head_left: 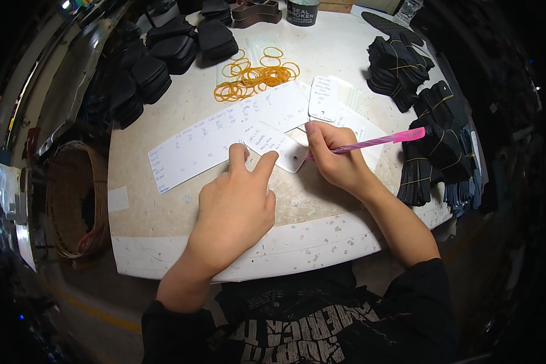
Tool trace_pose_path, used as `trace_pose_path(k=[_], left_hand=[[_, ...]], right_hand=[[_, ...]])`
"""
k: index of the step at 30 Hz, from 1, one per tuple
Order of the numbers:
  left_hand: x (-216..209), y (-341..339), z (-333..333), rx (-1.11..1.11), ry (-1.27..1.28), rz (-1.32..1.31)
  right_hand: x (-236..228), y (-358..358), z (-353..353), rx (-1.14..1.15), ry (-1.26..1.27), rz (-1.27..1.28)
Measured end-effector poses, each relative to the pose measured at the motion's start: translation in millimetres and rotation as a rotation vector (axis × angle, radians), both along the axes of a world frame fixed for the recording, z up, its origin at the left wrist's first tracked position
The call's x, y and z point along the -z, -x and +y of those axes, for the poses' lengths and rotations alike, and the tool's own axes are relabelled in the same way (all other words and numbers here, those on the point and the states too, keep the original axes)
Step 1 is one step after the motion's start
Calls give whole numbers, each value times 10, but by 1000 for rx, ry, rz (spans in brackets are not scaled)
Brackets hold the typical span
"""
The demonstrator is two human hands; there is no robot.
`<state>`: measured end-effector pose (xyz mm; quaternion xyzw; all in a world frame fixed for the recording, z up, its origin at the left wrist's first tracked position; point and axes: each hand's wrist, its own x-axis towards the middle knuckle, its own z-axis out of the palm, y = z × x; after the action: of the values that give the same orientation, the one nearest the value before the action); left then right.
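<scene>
A pink pen (pixel 376 142) is gripped in my right hand (pixel 337 155), its tip down at the lower right end of a white tag (pixel 274 141). This tag has a punched hole and handwriting on it. My left hand (pixel 233 203) lies with index and middle fingers spread, their tips resting on the tag's lower edge and the paper beside it. Under the tag is a long white sheet (pixel 191 151) with handwritten columns. Another written tag (pixel 323 100) with a hole lies just beyond my right hand, on top of more papers (pixel 349 94).
A heap of orange rubber bands (pixel 258 79) lies beyond the sheet. Stacked black pads (pixel 173 45) stand at far left, banded black bundles (pixel 400 67) at right. A dark tin (pixel 302 12) and brown metal shape (pixel 256 13) are at the back. A wicker basket (pixel 73 200) stands left of the table.
</scene>
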<state>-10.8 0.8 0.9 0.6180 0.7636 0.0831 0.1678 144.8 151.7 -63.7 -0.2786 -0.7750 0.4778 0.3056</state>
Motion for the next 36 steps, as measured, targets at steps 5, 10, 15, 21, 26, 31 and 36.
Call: trace_pose_path(k=[5, 10, 15, 21, 26, 31, 36], left_hand=[[-6, -37, 13, 57, 70, -57], [-1, 11, 38, 53, 105, -32], [-34, 30, 49, 34, 156, -30], [-58, 21, 69, 33, 176, -31], [-43, 20, 64, 39, 167, -21], [-37, 29, 50, 58, 141, -22], [-32, 26, 48, 54, 151, -21]], right_hand=[[-9, -1, -32, 4, 21, 25], [-3, -6, -46, -21, 40, 8], [6, 18, -102, -41, 36, -18], [-18, 46, -130, -109, -116, -88], [-36, 44, -129, -125, -135, -86], [-20, 57, -129, -127, -166, -89], [-6, 55, -130, -110, -168, -94]])
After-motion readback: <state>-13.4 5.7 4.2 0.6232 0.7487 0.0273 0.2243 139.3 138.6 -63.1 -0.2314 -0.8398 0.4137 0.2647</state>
